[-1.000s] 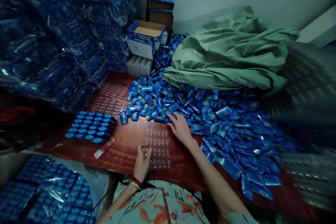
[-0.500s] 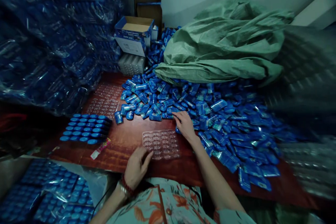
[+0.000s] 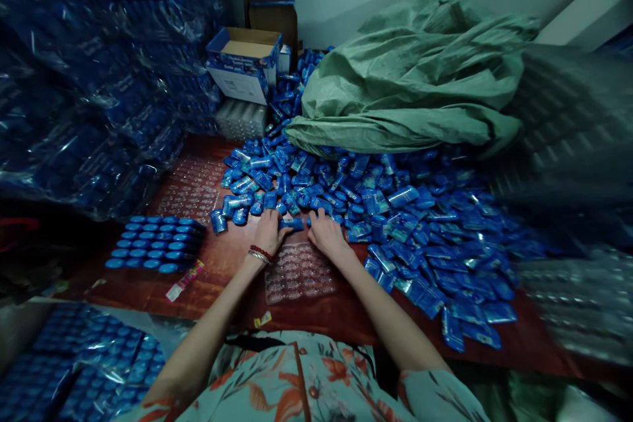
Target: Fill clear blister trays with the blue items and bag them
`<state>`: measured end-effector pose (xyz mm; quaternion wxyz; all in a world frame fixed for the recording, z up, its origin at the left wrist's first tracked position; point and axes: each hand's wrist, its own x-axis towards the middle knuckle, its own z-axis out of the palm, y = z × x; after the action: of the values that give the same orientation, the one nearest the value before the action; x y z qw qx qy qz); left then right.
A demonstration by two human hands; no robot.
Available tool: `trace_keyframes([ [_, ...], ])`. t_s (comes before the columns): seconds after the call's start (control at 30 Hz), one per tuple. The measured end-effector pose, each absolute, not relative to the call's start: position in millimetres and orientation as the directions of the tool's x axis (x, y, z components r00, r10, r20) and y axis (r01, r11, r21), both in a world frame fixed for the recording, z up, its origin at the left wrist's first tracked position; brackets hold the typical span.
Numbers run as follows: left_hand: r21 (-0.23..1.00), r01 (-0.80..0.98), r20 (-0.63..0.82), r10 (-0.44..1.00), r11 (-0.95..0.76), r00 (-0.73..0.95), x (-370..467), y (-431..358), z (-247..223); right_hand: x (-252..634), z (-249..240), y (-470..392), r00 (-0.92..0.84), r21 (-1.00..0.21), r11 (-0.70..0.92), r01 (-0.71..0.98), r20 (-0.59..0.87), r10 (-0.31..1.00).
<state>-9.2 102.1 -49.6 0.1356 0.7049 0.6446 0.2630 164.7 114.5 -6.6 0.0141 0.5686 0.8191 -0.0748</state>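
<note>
My left hand [image 3: 270,234], with a red bead bracelet and a metal bangle at the wrist, is at the near edge of the heap of blue packs [image 3: 376,201]. Its curled fingers touch a small blue pack [image 3: 293,224]. On the right of that pack is my right hand [image 3: 326,234], fingers bent at the heap's edge; what they grip, if anything, is hidden. A clear plastic tray with rows of hollows [image 3: 299,273] lies on the reddish table between my forearms, just below both hands.
Blue containers [image 3: 154,242] stand in rows at left, beside a pink strip [image 3: 184,281]. Clear trays [image 3: 190,188] lie behind them. A green sack [image 3: 405,92] covers the heap's back. Wrapped blue packs [image 3: 99,79] are stacked left; an open box [image 3: 244,62] stands behind.
My left hand has moved forward from beside the tray to the heap's edge. My right hand has shifted slightly left and nearer. A small yellow piece now shows below the tray.
</note>
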Motion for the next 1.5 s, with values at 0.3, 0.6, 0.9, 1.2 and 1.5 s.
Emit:
trace_keyframes([
  [0.3,0.833,0.546,0.118,0.993,-0.092,-0.013,-30.5,41.2,-28.9,220.2,-32.0,65.9,-0.215,-0.831,0.323,0.453,0.249,0.944],
  [0.6,0.827,0.562,0.087,0.988,-0.002,-0.125,-14.9,19.1,-27.7,205.2,-26.9,45.8,-0.582,-0.577,0.543,0.61,0.139,0.802],
  [0.9,0.752,0.648,0.11,0.992,-0.124,0.062,-16.5,27.9,-33.9,177.4,18.5,34.7,-0.485,-0.215,0.441,0.872,-0.25,0.838],
  [1.2,0.823,0.56,0.081,0.996,-0.09,0.04,-18.6,27.5,-31.8,182.8,11.9,44.8,-0.536,-0.254,0.484,0.837,-0.209,0.818],
  [1.5,0.535,0.727,0.209,0.901,-0.43,0.379,-30.7,30.1,-32.2,188.7,2.2,47.1,-0.549,-0.382,0.478,0.791,-0.098,0.83],
])
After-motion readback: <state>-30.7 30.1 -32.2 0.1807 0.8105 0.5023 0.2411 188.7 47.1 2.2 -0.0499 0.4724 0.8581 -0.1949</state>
